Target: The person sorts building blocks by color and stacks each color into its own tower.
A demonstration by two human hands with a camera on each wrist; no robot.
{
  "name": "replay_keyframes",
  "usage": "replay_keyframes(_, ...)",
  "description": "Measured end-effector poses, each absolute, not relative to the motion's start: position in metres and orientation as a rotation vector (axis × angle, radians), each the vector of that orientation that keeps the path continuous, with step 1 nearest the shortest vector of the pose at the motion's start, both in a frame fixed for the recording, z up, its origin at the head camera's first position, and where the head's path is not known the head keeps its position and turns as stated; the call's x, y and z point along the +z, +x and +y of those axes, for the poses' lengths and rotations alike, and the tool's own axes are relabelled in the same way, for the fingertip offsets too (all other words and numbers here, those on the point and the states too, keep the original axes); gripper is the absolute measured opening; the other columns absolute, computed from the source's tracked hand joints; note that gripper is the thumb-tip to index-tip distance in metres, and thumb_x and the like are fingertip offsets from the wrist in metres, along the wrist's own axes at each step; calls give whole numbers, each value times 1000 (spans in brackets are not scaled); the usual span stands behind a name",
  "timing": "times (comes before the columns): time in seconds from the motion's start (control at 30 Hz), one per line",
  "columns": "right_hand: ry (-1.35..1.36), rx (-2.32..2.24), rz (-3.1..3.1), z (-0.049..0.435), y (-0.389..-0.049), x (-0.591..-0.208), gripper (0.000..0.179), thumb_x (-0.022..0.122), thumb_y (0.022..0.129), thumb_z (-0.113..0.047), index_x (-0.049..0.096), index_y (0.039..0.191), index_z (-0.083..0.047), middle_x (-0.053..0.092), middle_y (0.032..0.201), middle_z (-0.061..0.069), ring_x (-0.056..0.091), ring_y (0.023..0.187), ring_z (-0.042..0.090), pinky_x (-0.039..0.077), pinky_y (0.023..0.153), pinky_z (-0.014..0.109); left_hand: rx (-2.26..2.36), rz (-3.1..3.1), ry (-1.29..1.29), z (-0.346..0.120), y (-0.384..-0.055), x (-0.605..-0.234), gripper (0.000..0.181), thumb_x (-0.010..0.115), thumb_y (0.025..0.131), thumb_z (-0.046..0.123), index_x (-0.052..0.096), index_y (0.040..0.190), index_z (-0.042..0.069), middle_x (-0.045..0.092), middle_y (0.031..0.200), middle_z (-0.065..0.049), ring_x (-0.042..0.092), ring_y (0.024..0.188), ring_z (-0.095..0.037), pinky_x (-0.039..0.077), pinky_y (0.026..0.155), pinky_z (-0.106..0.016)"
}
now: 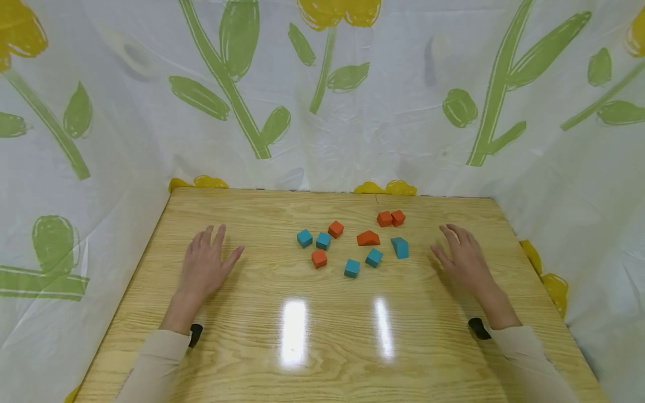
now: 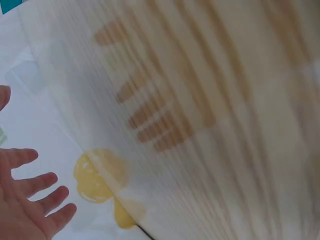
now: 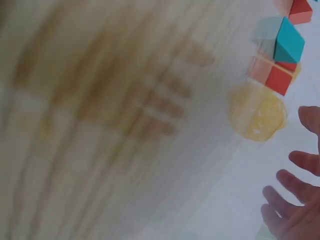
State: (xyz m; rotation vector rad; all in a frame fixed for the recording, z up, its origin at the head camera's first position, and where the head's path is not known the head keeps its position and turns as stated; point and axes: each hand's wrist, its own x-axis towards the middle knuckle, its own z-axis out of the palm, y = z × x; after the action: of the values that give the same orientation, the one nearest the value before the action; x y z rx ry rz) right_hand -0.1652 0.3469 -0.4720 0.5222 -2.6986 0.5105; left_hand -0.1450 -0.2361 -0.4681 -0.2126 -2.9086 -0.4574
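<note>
The blue wedge (image 1: 400,248), just right of the red wedge (image 1: 369,238), should be light and stiff, best pinched across its flat faces; the leftmost blue cube (image 1: 304,238) lies left of that red wedge. Farther out either side, left grip (image 1: 204,266) and right grip (image 1: 464,258) hold nothing, seemingly above the counter (image 1: 242,330).

Glossy wood-grain desk (image 1: 242,313), streaked with two white reflections (image 1: 294,333). Loosely scattered across its far middle: four blue cubes (image 1: 352,268), four red cubes (image 1: 319,259), a red wedge (image 1: 368,239) and, at the right, a blue wedge (image 1: 401,248). Two red cubes side by side toward the far edge.
</note>
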Motion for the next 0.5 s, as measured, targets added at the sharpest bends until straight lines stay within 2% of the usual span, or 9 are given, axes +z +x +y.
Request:
replay_keyframes(0.2,513,635,-2612,338,-163,-472,45,73,94,-5,57,133,11,54,133,33,48,123,53,39,99,68,-528,-2813,-227,-225,-145,-469,65,58,105,39,46,147,-9,48,140,-38,46,125,-57,42,102,-68)
replay_keyframes(0.5,469,852,-2603,324,-157,-470,37,70,97,-3,60,130,8,61,125,29,55,114,46,46,92,62,-671,-2741,-247,-204,-143,-465,60,61,104,35,51,142,-11,54,135,-36,51,122,-54,44,101,-64)
